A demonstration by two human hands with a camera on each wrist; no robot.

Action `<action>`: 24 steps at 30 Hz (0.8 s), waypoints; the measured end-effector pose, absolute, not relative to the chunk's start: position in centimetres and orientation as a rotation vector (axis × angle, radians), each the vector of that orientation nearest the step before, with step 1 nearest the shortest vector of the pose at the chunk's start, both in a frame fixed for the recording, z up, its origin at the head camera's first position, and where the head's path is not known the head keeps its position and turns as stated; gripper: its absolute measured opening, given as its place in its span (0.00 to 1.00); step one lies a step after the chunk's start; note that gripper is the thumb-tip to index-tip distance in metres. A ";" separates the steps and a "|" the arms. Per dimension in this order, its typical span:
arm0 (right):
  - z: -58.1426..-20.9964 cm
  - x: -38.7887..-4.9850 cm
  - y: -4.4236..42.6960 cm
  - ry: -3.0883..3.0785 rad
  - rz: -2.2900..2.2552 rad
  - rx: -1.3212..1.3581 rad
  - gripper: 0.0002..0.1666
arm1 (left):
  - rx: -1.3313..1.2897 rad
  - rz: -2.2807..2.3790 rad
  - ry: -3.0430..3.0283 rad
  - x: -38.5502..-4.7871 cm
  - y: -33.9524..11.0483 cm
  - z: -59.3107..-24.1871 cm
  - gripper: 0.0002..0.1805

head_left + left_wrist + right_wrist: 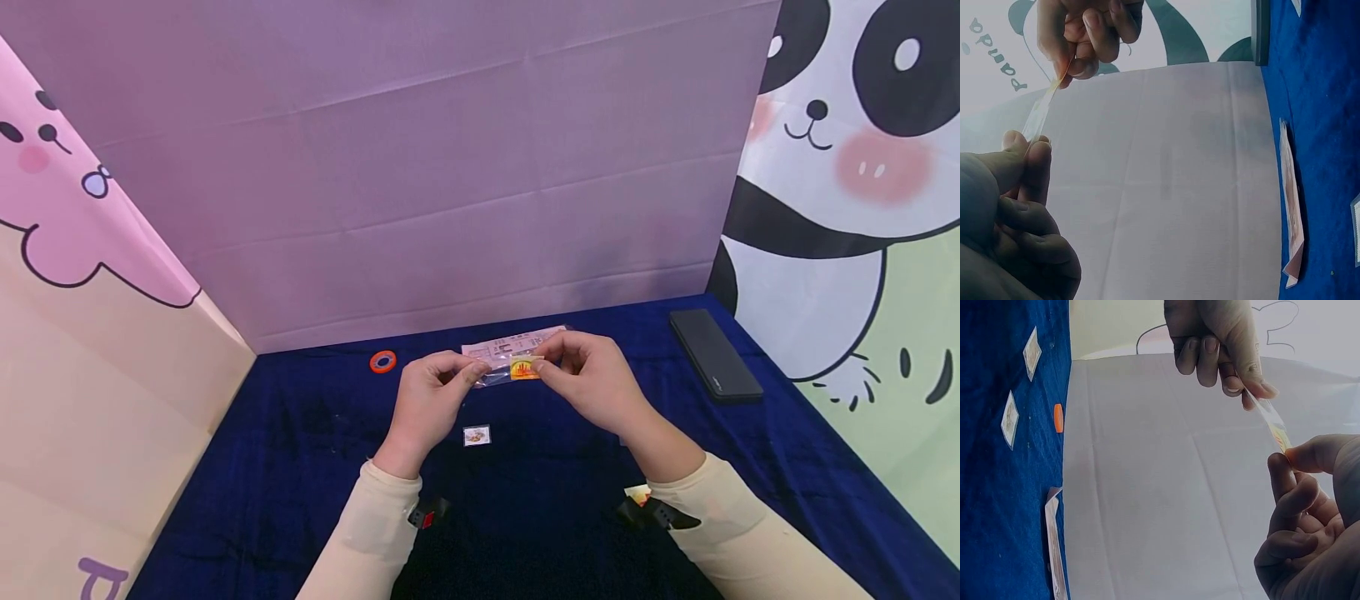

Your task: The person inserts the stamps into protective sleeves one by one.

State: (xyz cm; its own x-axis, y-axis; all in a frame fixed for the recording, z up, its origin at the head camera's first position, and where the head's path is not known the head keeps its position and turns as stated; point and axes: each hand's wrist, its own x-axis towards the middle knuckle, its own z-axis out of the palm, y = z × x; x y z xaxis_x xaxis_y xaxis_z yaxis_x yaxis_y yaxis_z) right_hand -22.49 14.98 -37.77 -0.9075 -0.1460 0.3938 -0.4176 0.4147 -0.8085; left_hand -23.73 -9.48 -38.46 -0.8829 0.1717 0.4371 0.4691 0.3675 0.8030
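Observation:
Both hands hold a small clear plastic strip (1037,117) above the table, its yellow end (523,368) printed in red. My left hand (426,402) pinches the clear end between thumb and forefinger. At the yellow end, my right hand (596,383) pinches with thumb and forefinger, the other fingers curled in. In the right wrist view the strip (1267,414) stretches taut and slanted between the two hands. Behind them lies a pink printed packet (510,346), partly covered by the hands in the head view. A small picture card (477,435) lies in front, between the forearms.
An orange tape roll (382,361) lies at the back, left of the hands. At the right stands a flat black case (715,354). Another card (637,493) shows partly beside the right wrist strap. A cloth wall (480,167) rises behind the blue-covered table (300,467).

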 end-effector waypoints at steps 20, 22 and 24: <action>-37.9 -22.6 14.9 -2.421 1.453 0.516 0.04 | -0.684 -1.469 -2.342 -23.9 -9.6 -38.7 0.09; -37.9 -22.5 15.0 -2.427 1.454 0.509 0.05 | -0.676 -1.477 -2.347 -23.9 -9.6 -38.6 0.10; -37.9 -22.5 14.9 -2.432 1.456 0.500 0.05 | -0.672 -1.490 -2.344 -23.9 -9.5 -38.6 0.11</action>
State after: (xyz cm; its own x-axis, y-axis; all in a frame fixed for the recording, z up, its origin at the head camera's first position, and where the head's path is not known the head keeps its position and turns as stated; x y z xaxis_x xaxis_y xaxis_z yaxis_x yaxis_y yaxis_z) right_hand -22.50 14.94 -37.86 -0.9061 -0.1567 0.3929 -0.4204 0.4377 -0.7948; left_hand -23.91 -9.50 -38.58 -0.8515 0.2322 0.4700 0.5242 0.3589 0.7723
